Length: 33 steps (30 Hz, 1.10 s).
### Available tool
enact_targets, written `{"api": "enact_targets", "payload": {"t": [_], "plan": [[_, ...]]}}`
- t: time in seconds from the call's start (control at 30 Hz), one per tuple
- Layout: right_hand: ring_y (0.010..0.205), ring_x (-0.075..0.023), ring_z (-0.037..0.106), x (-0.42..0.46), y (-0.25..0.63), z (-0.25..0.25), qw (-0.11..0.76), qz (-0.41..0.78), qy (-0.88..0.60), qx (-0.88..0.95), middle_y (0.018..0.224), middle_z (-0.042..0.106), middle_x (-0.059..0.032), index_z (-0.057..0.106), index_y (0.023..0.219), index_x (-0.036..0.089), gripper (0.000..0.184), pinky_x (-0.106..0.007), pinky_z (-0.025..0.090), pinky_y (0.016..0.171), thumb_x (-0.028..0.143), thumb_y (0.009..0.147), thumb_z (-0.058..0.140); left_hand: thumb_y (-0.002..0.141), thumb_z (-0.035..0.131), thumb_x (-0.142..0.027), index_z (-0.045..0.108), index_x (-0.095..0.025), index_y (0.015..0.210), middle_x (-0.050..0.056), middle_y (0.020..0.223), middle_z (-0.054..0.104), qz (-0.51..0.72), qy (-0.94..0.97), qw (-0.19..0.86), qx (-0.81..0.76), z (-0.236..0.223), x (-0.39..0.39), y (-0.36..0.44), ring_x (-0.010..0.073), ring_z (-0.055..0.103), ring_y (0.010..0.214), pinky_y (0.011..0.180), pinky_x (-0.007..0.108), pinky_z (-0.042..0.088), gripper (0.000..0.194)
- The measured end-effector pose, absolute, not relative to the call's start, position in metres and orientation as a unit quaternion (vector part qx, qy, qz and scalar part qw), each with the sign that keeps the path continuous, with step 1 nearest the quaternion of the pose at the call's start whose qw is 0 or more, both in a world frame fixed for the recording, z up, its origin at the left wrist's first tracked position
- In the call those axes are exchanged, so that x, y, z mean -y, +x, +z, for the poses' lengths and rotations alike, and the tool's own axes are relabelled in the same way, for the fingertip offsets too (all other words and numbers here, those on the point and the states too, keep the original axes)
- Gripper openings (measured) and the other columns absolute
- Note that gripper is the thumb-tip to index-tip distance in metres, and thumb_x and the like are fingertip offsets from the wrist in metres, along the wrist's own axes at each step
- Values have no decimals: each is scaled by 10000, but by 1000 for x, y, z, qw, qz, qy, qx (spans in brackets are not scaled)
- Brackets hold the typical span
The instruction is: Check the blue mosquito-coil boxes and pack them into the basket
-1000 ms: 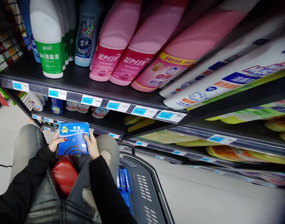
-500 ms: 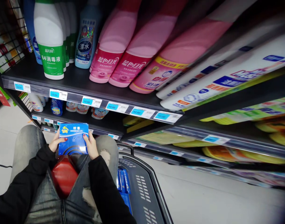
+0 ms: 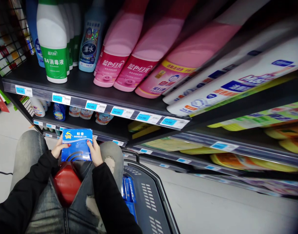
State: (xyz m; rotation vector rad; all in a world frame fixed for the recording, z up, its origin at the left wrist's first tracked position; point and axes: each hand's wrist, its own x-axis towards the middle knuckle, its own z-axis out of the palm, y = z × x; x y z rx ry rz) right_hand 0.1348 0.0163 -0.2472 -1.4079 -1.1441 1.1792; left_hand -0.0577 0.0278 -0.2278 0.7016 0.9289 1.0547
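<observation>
A blue mosquito coil box (image 3: 77,145) is held up above my lap, between my knees, its printed front turned toward me. My left hand (image 3: 57,148) grips its left edge, thumb across the front and the other fingers hidden behind. On the right edge my right hand (image 3: 95,151) holds it the same way. Below the box, a red seat or stool (image 3: 67,185) shows between my thighs. Beside my right leg stands a dark grey shopping basket (image 3: 146,195) with several blue packs (image 3: 128,188) inside.
Ahead runs a dark shelf (image 3: 78,86) with price tags. It carries white-and-green disinfectant bottles (image 3: 53,61), a blue bottle (image 3: 90,45), pink bottles (image 3: 114,63) and white bottles (image 3: 212,91). Lower shelves hold more bottles and yellow packs (image 3: 236,161). A wire mesh panel (image 3: 9,35) closes the left end.
Almost nothing differs. The box tilts very slightly in my hands, and the view shifts a little.
</observation>
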Motion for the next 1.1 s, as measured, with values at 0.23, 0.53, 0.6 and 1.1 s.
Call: {"api": "enact_targets", "payload": {"t": [0.23, 0.53, 0.6, 1.1], "plan": [[733, -188, 613, -16, 135, -248, 474, 478, -575, 465, 792, 679, -11, 557, 929, 208, 326, -281, 452, 689, 504, 797, 520, 544, 725, -192, 503, -193, 1241, 73, 1094, 680, 475, 309, 706, -424, -227, -28, -56, 337, 569, 1084, 942, 454, 417, 731], [793, -204, 625, -16, 135, -247, 460, 477, -584, 469, 869, 690, -27, 556, 987, 207, 367, -288, 453, 725, 519, 802, 500, 510, 727, -206, 521, -175, 1209, 60, 1035, 700, 476, 299, 696, -446, -226, -27, -54, 335, 578, 1062, 935, 453, 417, 729], [788, -203, 625, -16, 135, -246, 462, 476, -583, 468, 864, 691, -24, 559, 980, 208, 365, -286, 453, 718, 520, 799, 503, 515, 725, -210, 519, -175, 1214, 62, 1043, 698, 475, 301, 695, -446, -226, -27, -55, 334, 581, 1056, 929, 451, 420, 729], [731, -189, 608, -14, 136, -246, 467, 477, -582, 464, 786, 677, -5, 566, 954, 210, 346, -278, 442, 688, 515, 798, 516, 534, 723, -227, 526, -188, 1233, 72, 1090, 680, 471, 314, 695, -443, -224, -26, -55, 355, 553, 1094, 940, 463, 412, 727]]}}
